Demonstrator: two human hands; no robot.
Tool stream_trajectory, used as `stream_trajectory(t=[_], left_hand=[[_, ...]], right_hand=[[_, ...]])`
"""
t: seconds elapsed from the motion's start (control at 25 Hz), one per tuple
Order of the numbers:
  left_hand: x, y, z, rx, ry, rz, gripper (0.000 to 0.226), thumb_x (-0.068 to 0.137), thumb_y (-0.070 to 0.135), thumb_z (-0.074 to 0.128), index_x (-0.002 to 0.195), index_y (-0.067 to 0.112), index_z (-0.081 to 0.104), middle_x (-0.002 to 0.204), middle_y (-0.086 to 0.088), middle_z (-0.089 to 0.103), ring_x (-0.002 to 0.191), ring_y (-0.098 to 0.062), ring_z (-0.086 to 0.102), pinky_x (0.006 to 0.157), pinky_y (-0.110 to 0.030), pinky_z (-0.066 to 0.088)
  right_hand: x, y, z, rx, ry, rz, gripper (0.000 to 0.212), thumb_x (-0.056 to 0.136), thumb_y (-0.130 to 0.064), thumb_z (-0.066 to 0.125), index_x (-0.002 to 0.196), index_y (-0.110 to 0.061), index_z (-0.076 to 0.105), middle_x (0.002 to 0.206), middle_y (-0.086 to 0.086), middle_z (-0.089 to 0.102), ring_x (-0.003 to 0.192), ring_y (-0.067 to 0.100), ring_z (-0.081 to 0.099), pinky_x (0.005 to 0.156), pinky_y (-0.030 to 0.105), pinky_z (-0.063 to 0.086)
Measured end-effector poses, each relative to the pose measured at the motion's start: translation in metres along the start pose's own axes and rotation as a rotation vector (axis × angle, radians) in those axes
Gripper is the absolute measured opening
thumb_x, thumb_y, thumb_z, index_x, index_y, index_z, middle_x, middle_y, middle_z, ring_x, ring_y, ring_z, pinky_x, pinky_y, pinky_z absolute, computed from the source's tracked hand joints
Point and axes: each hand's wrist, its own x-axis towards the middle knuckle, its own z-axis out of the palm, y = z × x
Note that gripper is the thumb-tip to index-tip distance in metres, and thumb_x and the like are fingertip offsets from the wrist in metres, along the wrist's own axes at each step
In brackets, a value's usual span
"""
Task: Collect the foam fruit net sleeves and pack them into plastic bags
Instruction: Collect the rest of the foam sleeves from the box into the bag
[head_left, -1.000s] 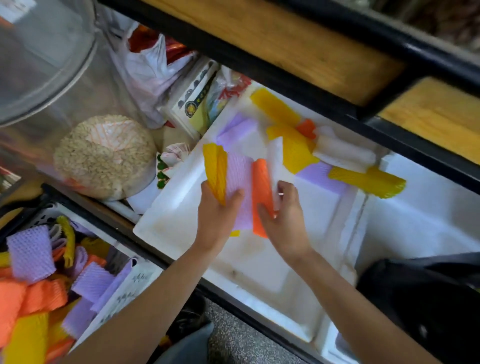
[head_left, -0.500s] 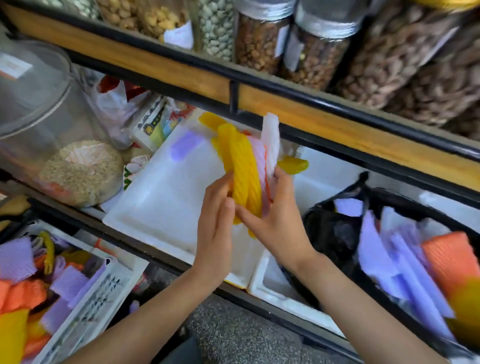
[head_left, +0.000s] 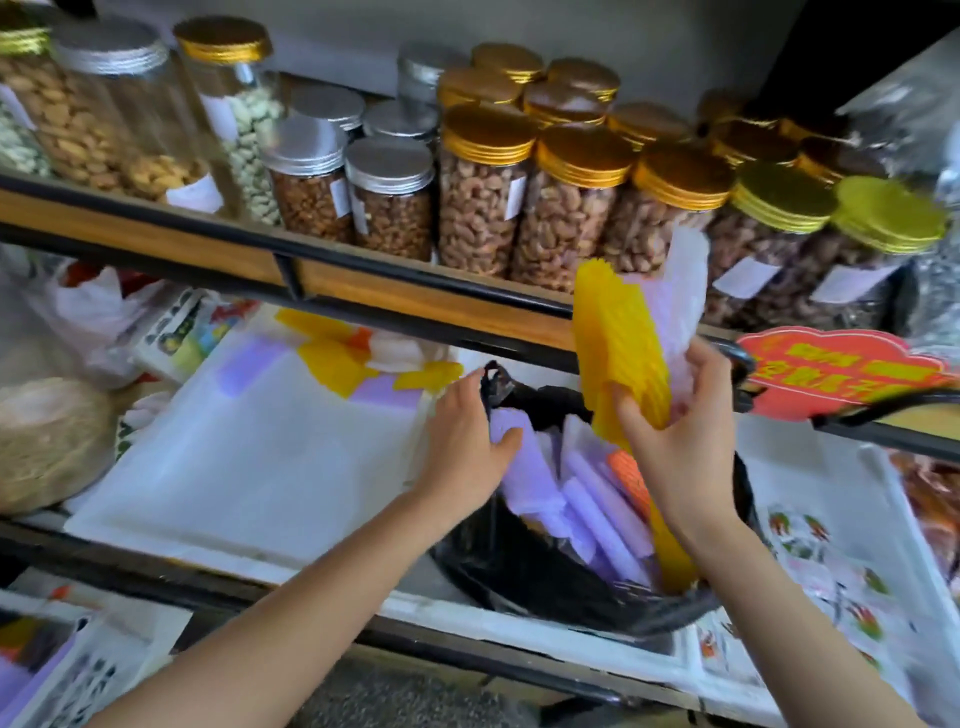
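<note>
My right hand (head_left: 680, 431) grips a bundle of foam net sleeves (head_left: 618, 343), yellow in front with pale purple and white behind, held upright above the black plastic bag (head_left: 519, 571). My left hand (head_left: 462, 436) grips the bag's left rim and handle. Inside the bag lie purple sleeves (head_left: 587, 509), an orange one (head_left: 628, 478) and a yellow one (head_left: 670, 551). More loose sleeves (head_left: 337, 358), yellow, purple, orange and white, lie at the back of the white foam tray (head_left: 234, 467).
A wooden shelf with a black rail (head_left: 363, 291) carries several jars of nuts (head_left: 483, 208) just above the bag. A red sign (head_left: 841, 369) stands at right. A big clear jar (head_left: 47, 441) stands at left, and a basket of sleeves (head_left: 31, 660) lies bottom left.
Both hands lifted the gathered sleeves off the white tray and carried them right. My left hand let go of the bundle and took the bag's rim; my right hand holds it alone.
</note>
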Motion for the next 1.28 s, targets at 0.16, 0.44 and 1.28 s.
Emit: stream_trajectory(t=[0.16, 0.44, 1.28], left_hand=[[0.021, -0.011, 0.006, -0.15, -0.009, -0.259, 0.038, 0.088, 0.005, 0.06, 0.122, -0.003, 0.047, 0.071, 0.006, 0.055, 0.089, -0.028, 0.059, 0.075, -0.03, 0.039], [0.017, -0.003, -0.018, -0.489, -0.094, -0.472, 0.026, 0.093, 0.009, 0.055, 0.068, 0.007, 0.052, 0.058, -0.004, 0.048, 0.037, -0.006, 0.048, 0.047, -0.017, 0.039], [0.012, -0.029, -0.05, -0.232, -0.067, -0.148, 0.013, 0.094, 0.009, 0.052, 0.095, 0.007, 0.065, 0.059, 0.005, 0.056, 0.048, -0.001, 0.05, 0.06, -0.016, 0.043]], right_hand=[[-0.021, 0.049, -0.015, -0.388, -0.321, -0.015, 0.062, 0.081, -0.03, 0.069, 0.135, -0.02, 0.04, 0.123, -0.003, 0.048, 0.11, 0.013, 0.048, 0.078, 0.026, 0.035], [-0.02, 0.074, -0.001, -0.696, -0.877, -0.299, 0.061, 0.09, -0.035, 0.056, 0.144, -0.028, 0.029, 0.145, -0.008, 0.039, 0.132, 0.016, 0.032, 0.106, 0.019, 0.019], [0.011, 0.09, 0.074, -0.838, -0.699, -0.142, 0.056, 0.097, -0.03, 0.048, 0.146, -0.018, 0.025, 0.142, 0.005, 0.045, 0.13, 0.025, 0.039, 0.104, 0.031, 0.032]])
